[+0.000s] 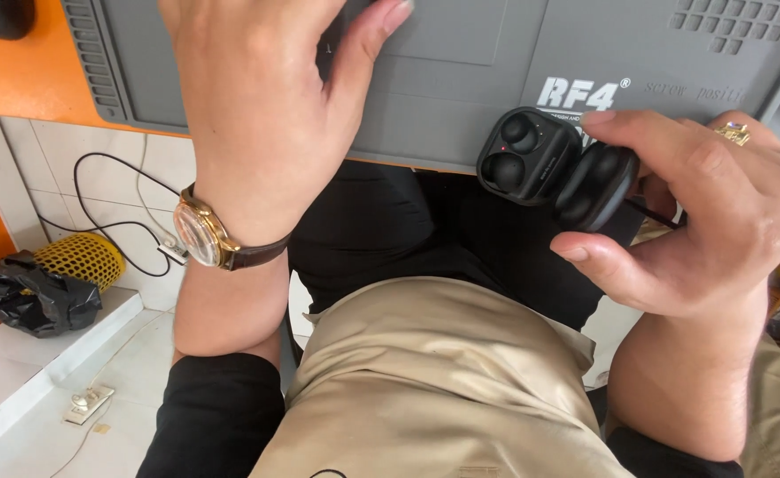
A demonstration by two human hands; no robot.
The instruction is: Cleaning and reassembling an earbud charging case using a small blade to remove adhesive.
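Worktop [36, 80]: orange surface along the top edge of the view, carrying the mat.
Mat [461, 80]: grey silicone work mat with moulded compartments, lying on the worktop and reaching to its near edge.
Left hand [266, 106]: spread fairly wide and flat, palm down on the mat, thumb angled out to the side; it holds nothing. A gold-cased wristwatch [202, 235] with a brown strap sits on the wrist.
Right hand [709, 212]: partly curled, forefinger and thumb pinching the case from above and below.
Earbud case [554, 168]: black, lid hinged open, held in the air just off the near edge of the mat, over the lap.
Earbuds [512, 150]: two black buds seated side by side in the case.
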